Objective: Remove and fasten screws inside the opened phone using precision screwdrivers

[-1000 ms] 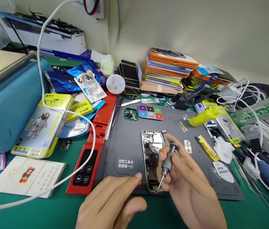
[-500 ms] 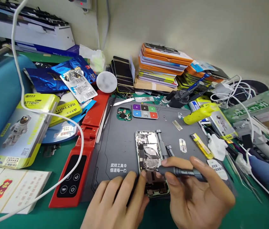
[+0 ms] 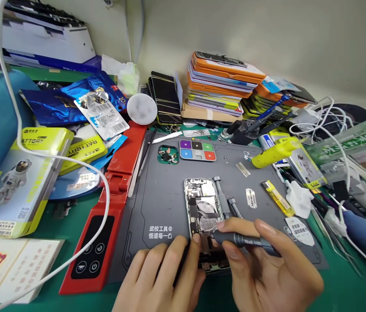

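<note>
An opened phone lies on a grey work mat, its inner boards and a round coil showing. My left hand is at the phone's lower left edge, the index fingertip pressed on its side and the thumb tucked by the lower end. A dark gap or object shows between those fingers; I cannot tell which. My right hand grips a dark grey screwdriver between thumb and fingers, held almost level over the phone's lower half. The screwdriver's tip is hidden by the fingers. Two more grey screwdrivers lie along the phone's right side.
Left of the grey mat runs a red tool with touch buttons, crossed by a white cable. A coloured screw tray stands behind the phone. Yellow bottle, tweezers and battery boxes crowd the sides.
The view has shifted slightly. Both hands keep nearly the same pose at the phone, and the screwdriver stays in my right hand.
</note>
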